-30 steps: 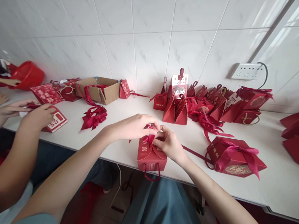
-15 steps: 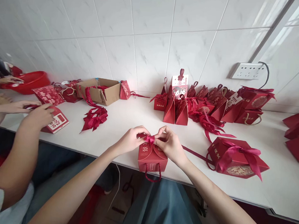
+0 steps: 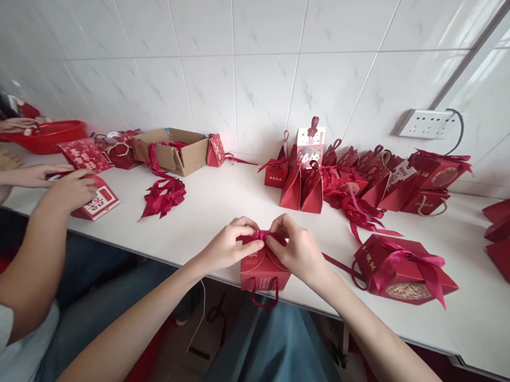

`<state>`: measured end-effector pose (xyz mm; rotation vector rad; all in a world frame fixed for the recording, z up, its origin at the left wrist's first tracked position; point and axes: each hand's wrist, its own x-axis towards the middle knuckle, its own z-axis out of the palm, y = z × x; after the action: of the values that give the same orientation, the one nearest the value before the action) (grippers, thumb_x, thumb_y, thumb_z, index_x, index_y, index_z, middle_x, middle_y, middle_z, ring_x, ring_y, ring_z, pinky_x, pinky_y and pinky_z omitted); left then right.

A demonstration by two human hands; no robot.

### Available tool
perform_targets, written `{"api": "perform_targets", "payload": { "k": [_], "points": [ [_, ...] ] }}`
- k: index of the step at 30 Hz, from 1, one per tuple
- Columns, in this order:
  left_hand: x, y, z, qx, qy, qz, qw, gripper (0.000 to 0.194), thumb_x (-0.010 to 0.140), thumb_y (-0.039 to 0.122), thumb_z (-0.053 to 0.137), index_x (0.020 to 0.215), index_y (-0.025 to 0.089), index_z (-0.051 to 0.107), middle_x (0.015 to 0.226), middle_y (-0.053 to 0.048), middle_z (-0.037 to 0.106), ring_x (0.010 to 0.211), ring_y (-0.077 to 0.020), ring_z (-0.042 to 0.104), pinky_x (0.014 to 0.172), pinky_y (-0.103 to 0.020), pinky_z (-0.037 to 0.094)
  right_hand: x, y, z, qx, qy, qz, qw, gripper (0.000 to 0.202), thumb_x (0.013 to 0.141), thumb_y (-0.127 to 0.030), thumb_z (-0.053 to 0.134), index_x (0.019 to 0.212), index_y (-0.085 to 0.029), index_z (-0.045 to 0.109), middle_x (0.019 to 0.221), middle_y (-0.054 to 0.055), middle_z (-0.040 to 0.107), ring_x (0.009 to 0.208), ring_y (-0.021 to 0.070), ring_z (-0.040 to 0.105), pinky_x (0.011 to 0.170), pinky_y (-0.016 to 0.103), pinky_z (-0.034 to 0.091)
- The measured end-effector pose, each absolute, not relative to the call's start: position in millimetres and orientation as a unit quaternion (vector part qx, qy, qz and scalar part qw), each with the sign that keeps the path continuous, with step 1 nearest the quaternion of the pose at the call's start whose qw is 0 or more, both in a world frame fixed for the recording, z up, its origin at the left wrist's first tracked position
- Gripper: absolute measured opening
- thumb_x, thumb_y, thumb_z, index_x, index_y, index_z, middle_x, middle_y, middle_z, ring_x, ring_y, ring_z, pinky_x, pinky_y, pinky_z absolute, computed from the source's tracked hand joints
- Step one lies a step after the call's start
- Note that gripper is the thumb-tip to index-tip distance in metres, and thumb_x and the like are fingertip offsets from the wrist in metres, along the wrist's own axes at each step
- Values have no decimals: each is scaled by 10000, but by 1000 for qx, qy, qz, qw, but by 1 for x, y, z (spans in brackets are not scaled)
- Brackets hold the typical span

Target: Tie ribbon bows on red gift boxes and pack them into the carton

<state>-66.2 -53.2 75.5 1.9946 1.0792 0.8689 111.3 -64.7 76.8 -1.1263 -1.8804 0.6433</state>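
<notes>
A small red gift box (image 3: 265, 273) with a twisted cord handle stands at the table's front edge. On its top is a shiny red ribbon (image 3: 261, 234), gathered in a knot. My left hand (image 3: 230, 244) pinches the ribbon from the left side. From the right, my right hand (image 3: 299, 245) pinches it too, its fingertips close to those of my left hand. A band of dark red ribbon runs from behind my right hand to a hexagonal red box (image 3: 406, 269) with a pink-red bow.
Red boxes (image 3: 379, 181) and loose ribbons line the wall below a power strip (image 3: 427, 124). Left are a ribbon pile (image 3: 163, 197), a cardboard box (image 3: 192, 155) and a red basin (image 3: 53, 136). Beside me, a person's hands (image 3: 71, 190) hold a red box.
My fingers have shifted on the knot, and my left thumb now lies extended along the ribbon. The view has moved slightly.
</notes>
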Motion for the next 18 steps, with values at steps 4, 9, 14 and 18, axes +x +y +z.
{"api": "perform_targets", "payload": {
  "k": [4,9,14,18],
  "points": [
    [-62,-52,69,745,421,357,376,203,791,363,592,740,183,668,975,-70,590,993,-221,540,858,-324,417,114,-67,82,-439,-778,215,396,89,780,-145,477,782,-220,430,705,-12,570,588,127,515,572,244,404],
    [-60,-51,69,734,413,355,406,251,794,376,575,664,174,644,970,-70,574,993,-220,529,857,-322,402,120,-59,87,-423,-770,307,365,72,793,-169,506,743,-204,467,630,-39,557,527,100,480,531,220,387],
    [-58,-50,69,712,401,364,447,284,820,366,524,645,168,628,959,-65,562,968,-207,536,828,-308,397,122,-56,81,-400,-775,323,369,82,829,-162,487,756,-198,487,659,-27,580,564,105,517,552,226,425],
    [-56,-53,68,670,426,406,452,277,802,349,544,603,164,599,921,-60,562,930,-204,545,808,-307,394,123,-68,77,-387,-794,200,425,43,856,-164,491,873,-191,521,904,55,585,787,154,591,728,301,494]
  ]
}}
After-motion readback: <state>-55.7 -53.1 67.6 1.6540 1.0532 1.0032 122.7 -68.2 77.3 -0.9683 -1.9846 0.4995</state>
